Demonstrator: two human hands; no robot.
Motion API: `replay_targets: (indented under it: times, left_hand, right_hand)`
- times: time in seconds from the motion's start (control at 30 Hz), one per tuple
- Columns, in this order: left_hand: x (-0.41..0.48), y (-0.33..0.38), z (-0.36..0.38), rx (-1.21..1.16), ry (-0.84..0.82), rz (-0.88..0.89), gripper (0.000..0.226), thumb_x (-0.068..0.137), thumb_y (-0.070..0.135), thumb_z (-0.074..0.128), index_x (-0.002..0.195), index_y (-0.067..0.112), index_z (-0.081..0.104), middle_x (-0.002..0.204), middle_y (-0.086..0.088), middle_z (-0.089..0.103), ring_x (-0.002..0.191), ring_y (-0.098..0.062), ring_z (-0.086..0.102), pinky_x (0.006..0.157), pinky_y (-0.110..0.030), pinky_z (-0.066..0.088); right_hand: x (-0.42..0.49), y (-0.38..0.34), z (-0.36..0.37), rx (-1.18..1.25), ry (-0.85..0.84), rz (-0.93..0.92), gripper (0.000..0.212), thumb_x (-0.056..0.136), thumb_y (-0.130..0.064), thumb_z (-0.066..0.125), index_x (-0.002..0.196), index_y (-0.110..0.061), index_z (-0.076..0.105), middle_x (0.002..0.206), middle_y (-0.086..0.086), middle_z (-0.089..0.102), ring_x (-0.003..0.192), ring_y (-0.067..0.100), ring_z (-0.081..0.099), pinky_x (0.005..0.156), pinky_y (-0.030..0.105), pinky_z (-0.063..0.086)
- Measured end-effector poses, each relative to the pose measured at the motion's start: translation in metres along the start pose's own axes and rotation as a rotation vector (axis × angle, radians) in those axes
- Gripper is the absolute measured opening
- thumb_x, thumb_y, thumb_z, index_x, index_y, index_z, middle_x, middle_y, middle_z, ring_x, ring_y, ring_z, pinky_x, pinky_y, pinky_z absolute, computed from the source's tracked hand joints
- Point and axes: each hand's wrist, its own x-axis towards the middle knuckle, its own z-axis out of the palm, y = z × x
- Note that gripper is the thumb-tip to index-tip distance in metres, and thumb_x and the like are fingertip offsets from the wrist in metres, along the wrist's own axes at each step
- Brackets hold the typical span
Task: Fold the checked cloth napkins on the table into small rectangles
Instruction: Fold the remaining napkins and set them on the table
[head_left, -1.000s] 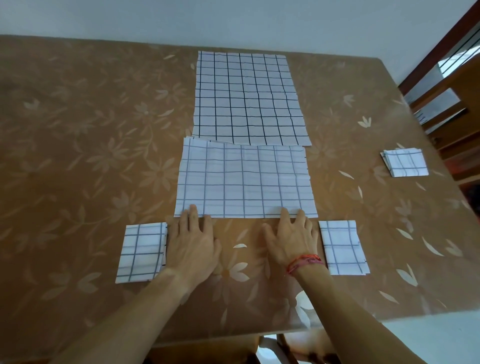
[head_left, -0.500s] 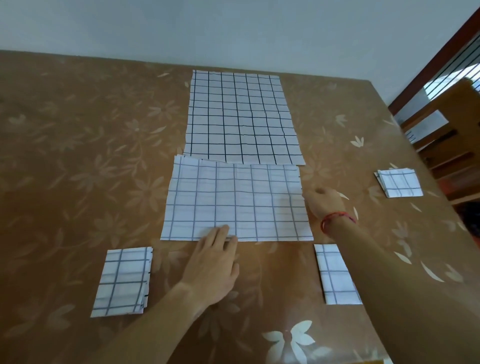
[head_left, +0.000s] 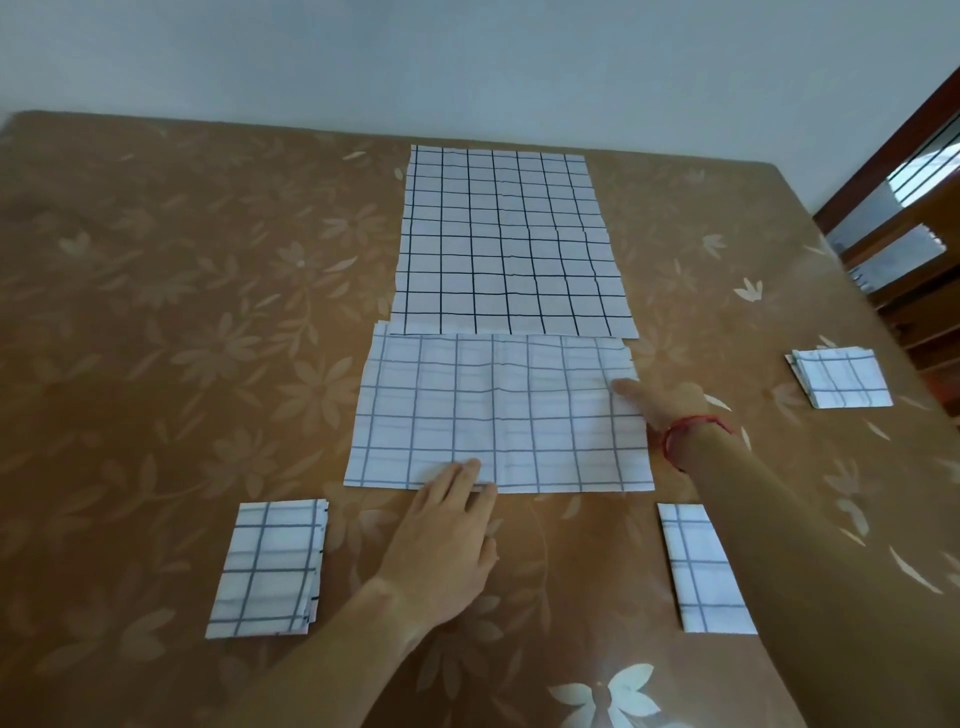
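– Down at the near edge of the tabletop, what is lying there?

– Two small folded cloths are lying there. The left folded napkin is sitting beside the left arm. The right folded napkin is hiding partly under the right forearm.

– What are the hands doing?

– The left hand is lying flat with straight fingers. Its fingertips are pressing on the near edge of the half-folded napkin. The right hand is sitting at the right edge of that same cloth. One finger is stretching out onto it, but the hand is blurry, so I cannot tell if it is pinching. A red string is going round that wrist.

– Where is that napkin lying?

– It is lying in the middle of the tabletop, just past the two small ones.

– And farther away?

– An open napkin with darker lines is lying flat behind it, and their edges are touching. Far off on the right, a folded pile is sitting by itself. A pale wall is standing behind everything.
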Motion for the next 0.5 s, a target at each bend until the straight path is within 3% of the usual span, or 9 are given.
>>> replay_targets:
  times: [0.07, 0.13, 0.2, 0.23, 0.3, 0.4, 0.5]
  left_hand:
    - [-0.001, -0.001, 0.0, -0.001, 0.009, 0.005, 0.053, 0.103, 0.036, 0.031, 0.152, 0.019, 0.022, 0.163, -0.003, 0.005, 0.149, -0.019, -0.002, 0.119, -0.032, 0.002]
    - [-0.001, -0.001, 0.001, -0.01, 0.027, 0.012, 0.053, 0.103, 0.036, 0.032, 0.152, 0.017, 0.024, 0.163, -0.004, 0.007, 0.149, -0.019, 0.0, 0.119, -0.031, 0.001]
    - [-0.002, -0.001, 0.002, -0.029, 0.043, 0.014, 0.054, 0.102, 0.035, 0.034, 0.152, 0.016, 0.024, 0.162, -0.005, 0.009, 0.149, -0.019, 0.001, 0.118, -0.029, 0.0]
    - [-0.003, -0.001, 0.003, -0.035, 0.053, 0.016, 0.055, 0.102, 0.035, 0.035, 0.152, 0.015, 0.023, 0.162, -0.005, 0.01, 0.149, -0.018, 0.002, 0.117, -0.028, 0.0]
    - [-0.005, -0.001, 0.003, -0.038, 0.067, 0.026, 0.057, 0.101, 0.034, 0.038, 0.152, 0.014, 0.022, 0.162, -0.005, 0.011, 0.149, -0.018, 0.003, 0.116, -0.026, -0.002]
    - [-0.007, 0.003, 0.005, -0.047, 0.075, 0.028, 0.06, 0.1, 0.033, 0.042, 0.153, 0.013, 0.02, 0.162, -0.005, 0.012, 0.149, -0.018, 0.004, 0.116, -0.025, -0.001]
    - [-0.007, 0.005, 0.008, -0.044, 0.085, 0.027, 0.064, 0.097, 0.032, 0.046, 0.152, 0.01, 0.023, 0.16, -0.008, 0.018, 0.148, -0.021, 0.011, 0.12, -0.03, 0.006]
  right_hand:
    - [-0.005, 0.002, -0.001, 0.009, 0.013, -0.044, 0.029, 0.078, -0.024, 0.078, 0.089, 0.002, 0.069, 0.081, 0.011, 0.07, 0.073, 0.024, 0.065, 0.064, 0.031, 0.053]
    - [-0.011, 0.006, -0.003, 0.01, 0.031, -0.07, 0.039, 0.076, -0.026, 0.079, 0.09, 0.009, 0.069, 0.09, 0.025, 0.071, 0.072, 0.027, 0.066, 0.071, 0.037, 0.059]
    - [-0.022, 0.007, -0.008, -0.01, 0.041, -0.095, 0.051, 0.079, -0.03, 0.076, 0.097, 0.016, 0.064, 0.091, 0.034, 0.065, 0.065, 0.023, 0.054, 0.055, 0.018, 0.051]
    - [-0.028, 0.007, -0.01, -0.01, 0.06, -0.107, 0.05, 0.082, -0.029, 0.074, 0.097, 0.018, 0.062, 0.082, 0.035, 0.059, 0.062, 0.022, 0.048, 0.044, 0.012, 0.042]
    - [-0.039, 0.012, -0.013, 0.066, 0.093, -0.105, 0.042, 0.084, -0.024, 0.073, 0.089, 0.016, 0.063, 0.068, 0.018, 0.052, 0.057, 0.02, 0.045, 0.033, 0.008, 0.032]
    - [-0.056, 0.023, -0.012, 0.229, 0.17, -0.072, 0.027, 0.08, -0.02, 0.076, 0.08, 0.005, 0.066, 0.066, 0.008, 0.058, 0.062, 0.021, 0.055, 0.046, 0.017, 0.044]
    - [-0.075, 0.04, -0.008, 0.391, 0.264, 0.011, 0.028, 0.079, -0.018, 0.077, 0.073, 0.005, 0.063, 0.064, 0.007, 0.055, 0.064, 0.019, 0.054, 0.057, 0.025, 0.047]
